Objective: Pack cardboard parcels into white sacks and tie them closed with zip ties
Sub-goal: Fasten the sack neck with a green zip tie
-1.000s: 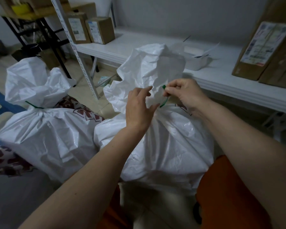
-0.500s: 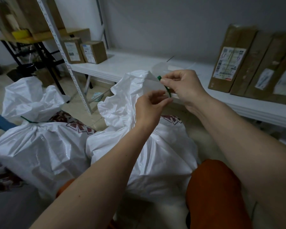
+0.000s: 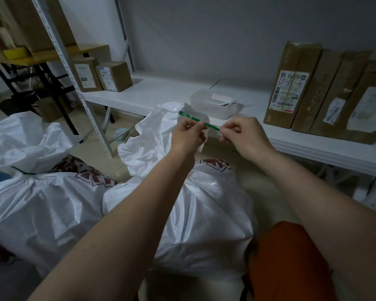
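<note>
A full white sack stands in front of me, its loose top bunched up behind my hands. A green zip tie stretches straight between my hands above the sack's top. My left hand pinches it near its left part, and my right hand pinches its right end. A second white sack on the left is closed with a green tie. Tall cardboard parcels lean on the white shelf at the right.
A clear plastic tub sits on the shelf behind my hands. Two small cardboard boxes stand at the shelf's left end beside a perforated metal upright. A black-framed table is at far left. An orange-clad knee is at lower right.
The green tie went from the sack's neck up into the air; both hands rose and now hold it stretched straight. The view tilted up, showing more shelf.
</note>
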Available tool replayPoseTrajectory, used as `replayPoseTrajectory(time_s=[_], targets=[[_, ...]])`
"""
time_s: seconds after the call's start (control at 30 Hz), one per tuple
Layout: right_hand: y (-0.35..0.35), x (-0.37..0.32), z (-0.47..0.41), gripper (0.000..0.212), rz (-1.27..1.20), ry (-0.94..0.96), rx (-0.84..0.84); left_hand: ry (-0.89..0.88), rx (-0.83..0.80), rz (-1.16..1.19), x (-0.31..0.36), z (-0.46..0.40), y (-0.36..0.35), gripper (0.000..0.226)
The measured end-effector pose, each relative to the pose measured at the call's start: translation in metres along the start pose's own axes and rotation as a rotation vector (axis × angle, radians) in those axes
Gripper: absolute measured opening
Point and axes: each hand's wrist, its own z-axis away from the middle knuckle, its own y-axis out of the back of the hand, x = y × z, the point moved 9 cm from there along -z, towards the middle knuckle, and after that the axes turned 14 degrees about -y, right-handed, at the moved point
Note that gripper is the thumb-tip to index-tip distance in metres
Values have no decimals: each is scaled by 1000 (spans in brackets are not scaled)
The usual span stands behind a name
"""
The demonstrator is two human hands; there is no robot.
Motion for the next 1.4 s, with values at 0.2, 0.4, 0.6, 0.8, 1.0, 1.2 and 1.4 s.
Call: replayPoseTrajectory(time_s=[0.2, 0.4, 0.6, 0.8, 1.0, 1.2, 1.4], targets=[[15, 3, -26, 16, 28, 43, 92, -9, 93, -148, 8, -59, -6, 21], [39, 4, -102, 21, 96, -52, 276, 63, -79, -212, 4, -115, -50, 13], [38, 18, -193, 22, 222, -141, 376, -450, -312, -1298, 25, -188, -69, 26], [5, 34, -252, 27, 517, -116, 368, -478, -542, -1669, -12, -218, -74, 25], [-1, 27, -260, 28, 712, 12, 500, -495, -608, -1738, -30, -221, -72, 29], [-18, -7, -219, 27, 642, 207, 443, -526, -575, -1666, -15, -207, -61, 30], [-84, -32, -141, 42, 572, 365, 139, -478, -447, -1260, 29, -173, 2, 49]])
